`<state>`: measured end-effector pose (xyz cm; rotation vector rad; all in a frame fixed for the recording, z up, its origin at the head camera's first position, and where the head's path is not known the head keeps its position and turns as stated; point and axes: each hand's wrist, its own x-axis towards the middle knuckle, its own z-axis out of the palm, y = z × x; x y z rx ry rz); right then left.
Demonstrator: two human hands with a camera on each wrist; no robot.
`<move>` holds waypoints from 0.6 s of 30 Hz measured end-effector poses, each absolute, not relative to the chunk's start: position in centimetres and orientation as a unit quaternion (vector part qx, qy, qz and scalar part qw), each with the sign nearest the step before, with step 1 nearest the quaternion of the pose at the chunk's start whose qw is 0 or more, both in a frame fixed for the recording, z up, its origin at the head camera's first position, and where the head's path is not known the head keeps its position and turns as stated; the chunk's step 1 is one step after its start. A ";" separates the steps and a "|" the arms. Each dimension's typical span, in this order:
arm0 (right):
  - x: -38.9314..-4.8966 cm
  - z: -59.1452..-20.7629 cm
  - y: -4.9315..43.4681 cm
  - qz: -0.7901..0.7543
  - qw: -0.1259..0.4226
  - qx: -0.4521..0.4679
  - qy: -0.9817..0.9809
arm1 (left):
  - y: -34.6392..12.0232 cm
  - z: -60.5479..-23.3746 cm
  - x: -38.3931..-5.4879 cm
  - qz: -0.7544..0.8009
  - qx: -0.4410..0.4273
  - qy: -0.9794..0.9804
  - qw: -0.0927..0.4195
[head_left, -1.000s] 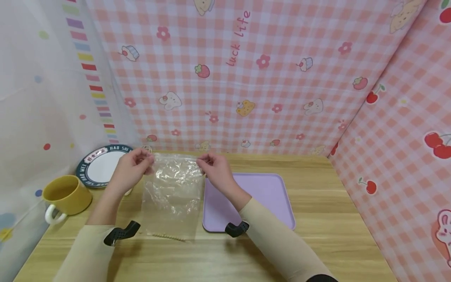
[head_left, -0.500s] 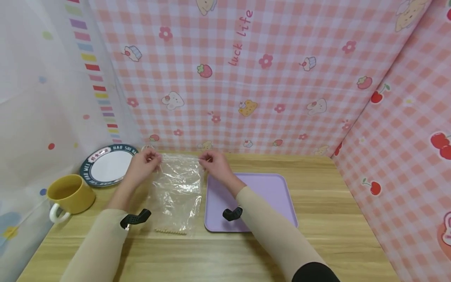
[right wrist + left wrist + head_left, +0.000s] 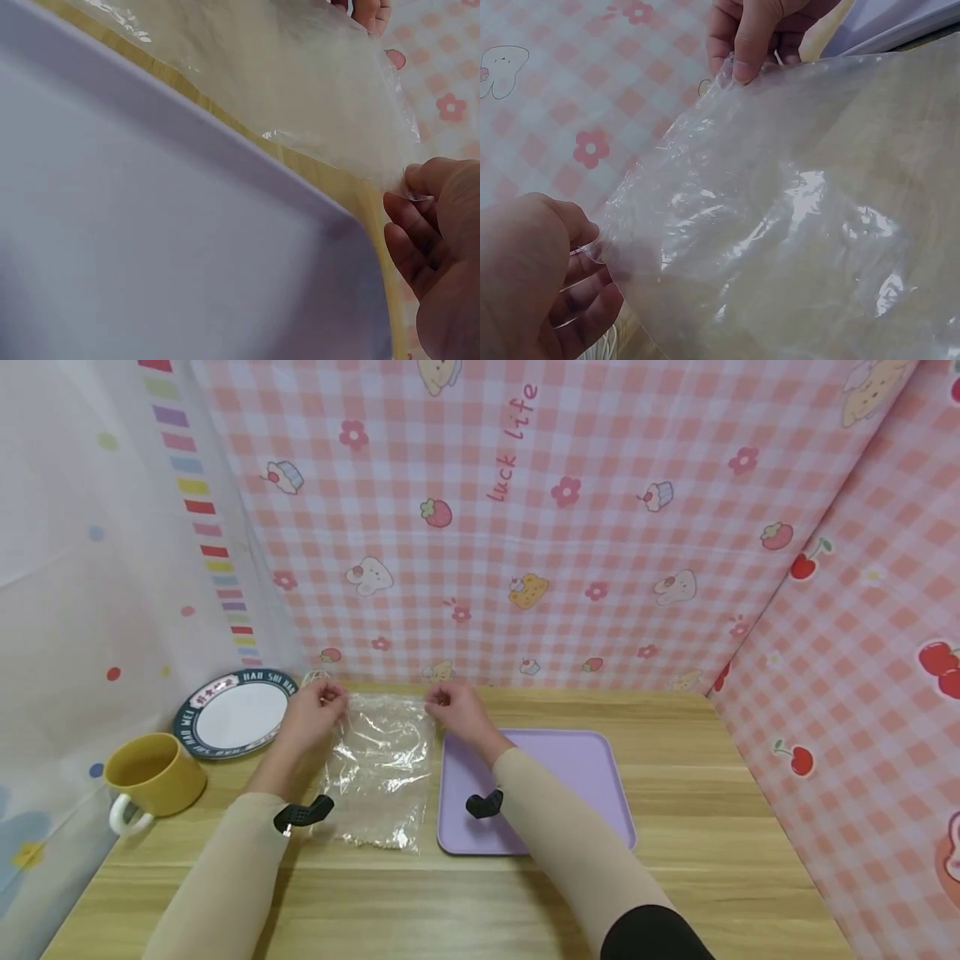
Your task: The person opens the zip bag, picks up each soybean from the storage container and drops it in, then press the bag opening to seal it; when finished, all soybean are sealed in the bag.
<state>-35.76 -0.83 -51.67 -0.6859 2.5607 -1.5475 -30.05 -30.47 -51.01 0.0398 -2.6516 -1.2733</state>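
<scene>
A clear plastic bag (image 3: 378, 768) is stretched between my two hands, with its creases shining in the light. In the head view my left hand (image 3: 315, 710) pinches the bag's far left corner. My right hand (image 3: 459, 710) pinches the far right corner. The left wrist view shows both thumbs pressing the film against the fingers, with the bag's edge (image 3: 679, 127) spanning from hand to hand. Along the bag's near edge runs a thin pale beaded strip (image 3: 371, 843), mostly lost in glare; whether it lies inside or under the bag I cannot tell.
A lilac tray (image 3: 555, 827) lies right of the bag, under my right forearm. On the left stand a yellow mug (image 3: 161, 781) with a white handle and a dark-rimmed white plate (image 3: 240, 718). Behind my left hand sits a white wire-like item (image 3: 315, 677). Patterned cloth (image 3: 480, 543) hangs behind.
In the head view my left hand has shifted right, closer to the right hand. The bag's near edge has drawn away from me. Both hands keep their pinch.
</scene>
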 end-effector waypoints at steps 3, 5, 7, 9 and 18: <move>-35.8 -51.9 -0.8 -0.502 0.039 -0.219 0.836 | -30.3 -51.1 -30.2 -0.422 0.020 -0.901 0.099; -35.8 -52.0 -0.8 -0.498 0.042 -0.216 0.839 | -30.2 -51.2 -30.2 -0.420 0.020 -0.902 0.096; -35.8 -52.1 -0.8 -0.497 0.044 -0.214 0.840 | -30.1 -51.2 -30.3 -0.416 0.018 -0.904 0.094; -35.7 -52.1 -0.7 -0.496 0.047 -0.214 0.840 | -30.1 -51.3 -30.3 -0.416 0.017 -0.905 0.092; -35.8 -52.3 -0.5 -0.506 0.040 -0.211 0.836 | -29.8 -50.9 -30.2 -0.391 0.011 -0.915 0.094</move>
